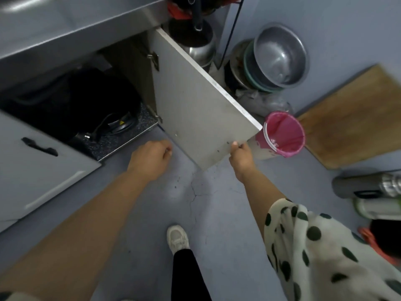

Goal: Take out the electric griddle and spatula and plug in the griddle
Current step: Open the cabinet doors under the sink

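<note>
At the centre of the frame the cabinet door (195,105) stands swung wide, and the right hand (242,156) has it by the lower corner, fingers pinched over the edge, thumb on the inner face. That grip looks like a brace, keeping the door clear of the opening so the cupboard stays reachable. The left hand (152,157) hangs just in front of the cabinet floor, loosely curled, grasping nothing, apart from the door and everything inside. It seems poised to go in.

Left of centre, inside the dark cupboard, sits a big black shape that I take to be the griddle (86,101), with its cord (115,124) coiled in front of it and the plug end lying near the shelf's front lip. No spatula that I can make out; the cupboard is too dark to say whether it's in there.

At right of the door, a pink bucket (282,135) stands on the floor just beside the door's corner, with stacked metal bowls (277,59) above it in the frame. The door can't swing much further without meeting that bucket.
</note>
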Demonstrator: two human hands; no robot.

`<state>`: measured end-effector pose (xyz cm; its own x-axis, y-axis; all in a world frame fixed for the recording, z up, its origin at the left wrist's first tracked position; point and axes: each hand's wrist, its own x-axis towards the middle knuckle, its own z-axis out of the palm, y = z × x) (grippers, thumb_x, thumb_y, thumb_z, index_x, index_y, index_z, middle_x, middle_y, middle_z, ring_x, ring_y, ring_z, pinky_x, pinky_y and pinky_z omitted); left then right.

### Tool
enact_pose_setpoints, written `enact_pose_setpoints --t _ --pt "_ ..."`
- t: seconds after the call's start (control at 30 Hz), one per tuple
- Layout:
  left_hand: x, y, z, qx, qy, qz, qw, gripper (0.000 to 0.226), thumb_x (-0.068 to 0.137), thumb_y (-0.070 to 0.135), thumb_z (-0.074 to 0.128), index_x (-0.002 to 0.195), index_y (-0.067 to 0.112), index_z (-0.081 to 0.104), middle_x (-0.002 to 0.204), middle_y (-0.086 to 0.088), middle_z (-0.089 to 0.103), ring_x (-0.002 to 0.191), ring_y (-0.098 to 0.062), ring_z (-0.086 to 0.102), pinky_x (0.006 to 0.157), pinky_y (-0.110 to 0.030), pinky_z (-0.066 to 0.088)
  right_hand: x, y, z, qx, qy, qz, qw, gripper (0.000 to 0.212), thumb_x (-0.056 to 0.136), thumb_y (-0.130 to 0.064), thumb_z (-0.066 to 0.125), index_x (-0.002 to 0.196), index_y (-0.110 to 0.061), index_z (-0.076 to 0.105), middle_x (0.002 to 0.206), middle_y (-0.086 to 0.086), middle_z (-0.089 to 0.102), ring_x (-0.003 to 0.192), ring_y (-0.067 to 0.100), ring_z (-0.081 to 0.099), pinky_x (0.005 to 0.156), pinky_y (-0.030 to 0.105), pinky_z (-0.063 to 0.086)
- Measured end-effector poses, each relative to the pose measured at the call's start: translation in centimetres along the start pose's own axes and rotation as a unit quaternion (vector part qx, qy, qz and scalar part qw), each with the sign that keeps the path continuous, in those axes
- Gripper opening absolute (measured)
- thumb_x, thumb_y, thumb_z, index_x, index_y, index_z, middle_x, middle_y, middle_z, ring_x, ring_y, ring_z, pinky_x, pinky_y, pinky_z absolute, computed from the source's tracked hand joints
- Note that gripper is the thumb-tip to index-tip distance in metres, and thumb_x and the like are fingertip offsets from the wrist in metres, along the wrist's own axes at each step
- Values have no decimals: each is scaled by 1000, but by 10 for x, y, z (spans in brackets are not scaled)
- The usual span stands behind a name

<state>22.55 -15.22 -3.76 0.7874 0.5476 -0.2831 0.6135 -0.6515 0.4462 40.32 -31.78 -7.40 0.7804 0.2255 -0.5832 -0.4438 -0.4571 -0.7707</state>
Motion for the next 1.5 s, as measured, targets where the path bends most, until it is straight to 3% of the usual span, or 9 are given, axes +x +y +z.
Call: enact_pose_setpoints --t 0.1,0.27,0.37,0.5,0.63,0.7,0.9,1.2,1.5 --pt "6 6 1 -2 1 0 1000 18 93 23 51 106 18 63 100 -10 70 94 -35 63 80 -43 53 10 -11 -4 31 9 22 999 19 102 -20 35 119 -20 45 86 -6 51 60 7 41 41 13 39" --pt "15 12 1 -6 4 1 1000 17 93 23 51 104 17 62 103 -8 70 95 -34 63 80 -42 53 11 -23 0 78 25 43 996 31 102 -19 38 132 -18 43 109 -4 56 87 12 55 72 25 44" --pt "15 13 -6 -6 9 -6 1000 19 93 24 51 106 17 63 106 -6 70 98 -34 63 82 -41 53 3 -26 11 76 61 45 994 36 99 -14 41 134 -10 44 96 0 54 76 15 51 68 27 43" --pt "10 5 -23 4 19 -17 1000 19 94 24 50 107 17 62 105 -7 69 97 -33 62 78 -38 50 -11 -33 35 79 69 80 991 13 94 -5 43 92 -17 50 85 1 48 67 14 46 63 23 43" --pt "6 -14 -46 5 27 -42 999 19 95 23 48 106 18 62 105 -9 69 97 -34 62 79 -39 50 -30 -49 83 14 -34 68 997 24 94 -2 44 112 8 55 96 16 49 80 24 54 75 39 49" --pt "6 -29 -56 7 36 -57 998 19 94 23 48 106 18 62 106 -10 68 97 -35 62 79 -39 50 -39 -62 109 16 -76 51 996 25 92 4 42 107 21 52 89 14 45 69 20 46 61 33 38" --pt "10 -94 -78 26 66 -116 991 20 92 24 47 105 19 62 109 -10 68 100 -36 62 80 -40 50 -44 -96 184 -29 -189 27 981 24 94 8 36 82 -7 51 75 13 52 59 22 49 54 28 39" --pt "38 -177 -102 236 44 -130 962 23 90 15 49 108 10 61 112 -10 64 107 -31 56 91 -35 40 -14 -107 259 -132 -279 33 951 21 96 6 35 94 -1 55 63 12 60 38 16 58 37 14 43" --pt "41 -202 -107 382 -77 -210 897 29 89 13 53 116 16 64 119 -4 66 117 -26 55 109 -35 29 -12 -102 300 -221 -312 -10 924 24 93 5 44 108 3 63 96 22 63 54 15 60 51 19 51"
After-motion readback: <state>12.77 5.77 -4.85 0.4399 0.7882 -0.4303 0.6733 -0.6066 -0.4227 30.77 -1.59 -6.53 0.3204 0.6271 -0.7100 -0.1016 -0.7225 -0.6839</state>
